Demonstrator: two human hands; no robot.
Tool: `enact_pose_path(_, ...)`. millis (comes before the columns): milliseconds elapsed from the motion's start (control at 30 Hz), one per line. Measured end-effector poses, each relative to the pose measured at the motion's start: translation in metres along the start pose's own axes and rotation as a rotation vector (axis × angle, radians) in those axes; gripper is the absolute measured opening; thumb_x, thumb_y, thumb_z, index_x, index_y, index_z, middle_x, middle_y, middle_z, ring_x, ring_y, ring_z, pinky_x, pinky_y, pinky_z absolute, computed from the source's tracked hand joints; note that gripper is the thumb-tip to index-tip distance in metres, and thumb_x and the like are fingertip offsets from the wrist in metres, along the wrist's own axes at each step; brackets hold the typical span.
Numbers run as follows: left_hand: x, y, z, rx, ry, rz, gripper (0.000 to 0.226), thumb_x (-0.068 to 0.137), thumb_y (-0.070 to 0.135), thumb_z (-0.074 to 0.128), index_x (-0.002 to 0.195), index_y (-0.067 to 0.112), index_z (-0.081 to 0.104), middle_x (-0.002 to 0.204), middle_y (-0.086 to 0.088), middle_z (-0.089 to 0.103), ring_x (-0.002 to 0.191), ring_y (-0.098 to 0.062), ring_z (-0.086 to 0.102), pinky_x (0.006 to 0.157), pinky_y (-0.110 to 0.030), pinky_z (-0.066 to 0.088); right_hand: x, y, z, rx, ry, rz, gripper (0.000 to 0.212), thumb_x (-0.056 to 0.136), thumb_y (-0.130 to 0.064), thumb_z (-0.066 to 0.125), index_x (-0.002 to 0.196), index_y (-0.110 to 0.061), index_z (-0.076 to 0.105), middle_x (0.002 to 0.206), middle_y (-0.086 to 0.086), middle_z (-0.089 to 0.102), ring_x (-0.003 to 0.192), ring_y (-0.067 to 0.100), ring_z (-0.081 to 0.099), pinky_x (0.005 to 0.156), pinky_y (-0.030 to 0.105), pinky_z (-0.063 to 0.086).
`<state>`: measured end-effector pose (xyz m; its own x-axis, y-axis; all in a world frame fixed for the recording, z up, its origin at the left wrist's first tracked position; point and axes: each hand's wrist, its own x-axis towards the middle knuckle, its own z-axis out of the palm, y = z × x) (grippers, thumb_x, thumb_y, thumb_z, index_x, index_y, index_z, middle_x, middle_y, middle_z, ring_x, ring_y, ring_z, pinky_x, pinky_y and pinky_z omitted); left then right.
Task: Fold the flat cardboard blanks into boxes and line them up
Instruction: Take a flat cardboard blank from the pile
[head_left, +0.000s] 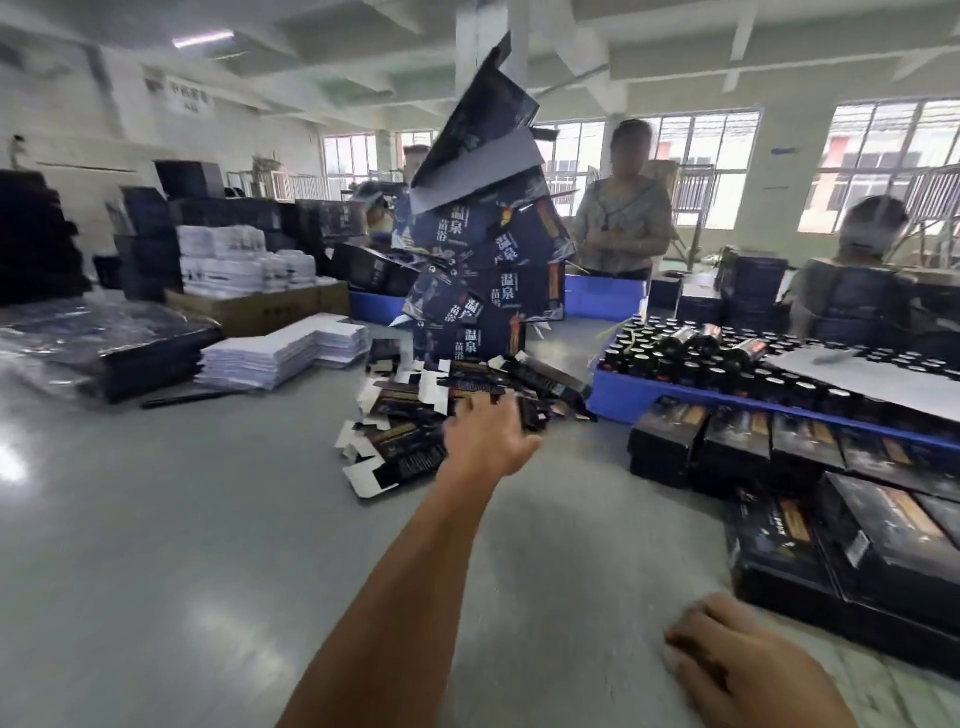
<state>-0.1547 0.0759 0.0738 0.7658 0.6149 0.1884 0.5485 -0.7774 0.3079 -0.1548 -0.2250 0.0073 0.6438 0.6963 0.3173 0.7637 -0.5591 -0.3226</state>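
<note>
While my left hand (488, 436) reached to twelve o'clock, fingers on the flat blanks (410, 415) heaped lengthwise left to right, my right hand (737, 660) lay loosely curled, empty, at four

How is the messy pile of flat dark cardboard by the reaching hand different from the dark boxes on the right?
The flat blanks lie unfolded in a loose, fanned heap with white undersides showing; the folded boxes are closed and stand side by side in a neat row. The left hand reaches onto the blanks; nothing touches the boxes. Both share dark printing with gold bands.
</note>
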Motion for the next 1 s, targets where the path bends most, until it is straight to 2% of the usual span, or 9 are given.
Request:
enact_pose_path(200, 0.019, -0.084, 0.018, 0.069, -0.081, -0.222, 0.107, 0.081, 0.074, 0.062, 0.16, 0.02, 0.014, 0.166, -0.023, 0.002, 0.152, -0.044, -0.001, 0.12, -0.06, 0.006, 0.003, 0.008, 0.001, 0.041, 0.075, -0.083, 0.011, 0.078, -0.035, 0.084, 0.08, -0.033, 0.073, 0.088, -0.018, 0.059, 0.068, 0.005, 0.063, 0.062, 0.024, 0.055)
enact_pose_path(300, 0.022, -0.111, 0.02, 0.142, -0.206, -0.217, 0.119, 0.074, 0.084, 0.058, 0.161, 0.022, 0.006, 0.167, -0.018, 0.003, 0.153, -0.04, -0.002, 0.122, -0.058, 0.003, 0.003, 0.012, 0.005, 0.062, 0.05, -0.074, 0.019, 0.094, -0.056, 0.055, 0.099, -0.04, 0.063, 0.102, -0.026, 0.047, 0.087, -0.005, 0.057, 0.078, 0.011, 0.046)
enact_pose_path(400, 0.023, -0.118, 0.021, 0.238, -0.243, -0.19, 0.118, 0.075, 0.088, 0.05, 0.161, 0.022, 0.004, 0.167, -0.016, 0.011, 0.153, -0.038, 0.008, 0.124, -0.056, 0.009, 0.006, 0.011, 0.007, 0.05, 0.002, -0.063, 0.015, 0.093, -0.053, 0.059, 0.094, -0.039, 0.065, 0.094, -0.028, 0.047, 0.077, -0.006, 0.055, 0.068, 0.008, 0.043)
enact_pose_path(467, 0.024, -0.115, 0.018, 0.26, -0.239, -0.162, 0.114, 0.076, 0.085, 0.053, 0.16, 0.022, 0.008, 0.163, -0.017, 0.021, 0.148, -0.039, 0.025, 0.121, -0.054, 0.022, 0.006, 0.011, 0.007, 0.018, -0.036, -0.045, 0.011, 0.091, -0.048, 0.064, 0.09, -0.038, 0.069, 0.09, -0.028, 0.049, 0.069, -0.007, 0.054, 0.06, 0.007, 0.039)
enact_pose_path(533, 0.023, -0.112, 0.013, 0.243, -0.241, -0.135, 0.113, 0.076, 0.08, 0.061, 0.159, 0.023, 0.011, 0.16, -0.015, 0.026, 0.141, -0.038, 0.037, 0.116, -0.051, 0.034, 0.006, 0.012, 0.007, 0.008, -0.047, -0.029, 0.013, 0.092, -0.049, 0.064, 0.091, -0.037, 0.07, 0.091, -0.027, 0.05, 0.07, -0.005, 0.056, 0.061, 0.008, 0.039)
enact_pose_path(633, 0.02, -0.113, 0.008, 0.244, -0.264, -0.093, 0.112, 0.078, 0.072, 0.067, 0.161, 0.025, 0.008, 0.161, -0.015, 0.022, 0.139, -0.036, 0.04, 0.111, -0.048, 0.04, 0.005, 0.013, 0.007, 0.021, -0.045, -0.025, 0.019, 0.095, -0.054, 0.056, 0.098, -0.039, 0.066, 0.097, -0.028, 0.048, 0.078, -0.004, 0.057, 0.068, 0.01, 0.042)
enact_pose_path(800, 0.005, -0.115, -0.004, 0.335, -0.27, 0.028, 0.064, 0.096, 0.041, 0.059, 0.154, 0.037, 0.032, 0.133, -0.004, 0.055, 0.115, -0.023, 0.056, 0.099, -0.041, 0.05, 0.004, 0.012, 0.005, 0.007, -0.053, -0.025, 0.023, 0.096, -0.056, 0.05, 0.103, -0.039, 0.063, 0.103, -0.029, 0.046, 0.085, -0.004, 0.056, 0.079, 0.015, 0.048)
enact_pose_path(900, -0.006, -0.109, -0.017, 0.376, -0.105, 0.087, 0.039, 0.104, 0.029, 0.043, 0.141, 0.039, 0.05, 0.11, 0.001, 0.066, 0.094, -0.018, 0.062, 0.083, -0.036, 0.055, 0.004, 0.012, 0.005, 0.0, -0.064, -0.027, 0.025, 0.097, -0.056, 0.05, 0.106, -0.038, 0.063, 0.104, -0.028, 0.047, 0.088, -0.003, 0.057, 0.083, 0.017, 0.049)
enact_pose_path(1000, -0.015, -0.09, -0.032, 0.306, 0.067, 0.16, 0.022, 0.104, 0.032, 0.043, 0.116, 0.033, 0.061, 0.105, -0.003, 0.07, 0.087, -0.024, 0.062, 0.07, -0.034, 0.049, 0.004, 0.011, 0.005, -0.01, -0.056, -0.024, 0.025, 0.097, -0.055, 0.048, 0.107, -0.037, 0.063, 0.104, -0.025, 0.047, 0.088, -0.001, 0.057, 0.082, 0.016, 0.048)
